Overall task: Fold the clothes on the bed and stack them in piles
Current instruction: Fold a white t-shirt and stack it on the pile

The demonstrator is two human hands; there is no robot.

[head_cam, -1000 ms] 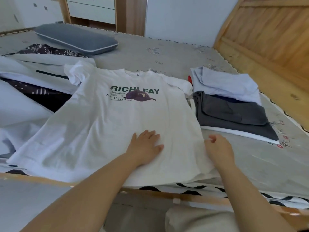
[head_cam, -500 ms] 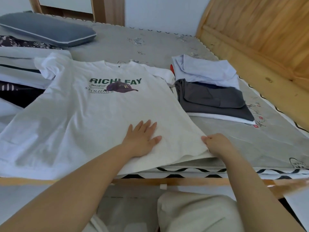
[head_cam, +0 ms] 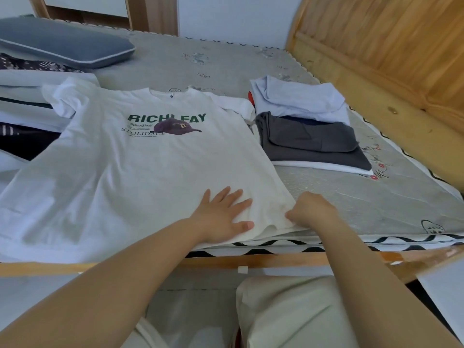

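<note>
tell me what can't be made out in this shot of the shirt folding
- Head view: right hand fingertips curl under the white t-shirt hem, hidden by its knuckles.
- Folded pile: lower layers covered by the garments on top; a red item behind barely shows.
- Unfolded clothes are cut off by the left edge.
- Small print under the shirt's logo is too small to read.

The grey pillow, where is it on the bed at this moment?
In the head view the grey pillow lies at the far left of the mattress, beyond the white printed T-shirt and the unfolded clothes on that side.
</note>
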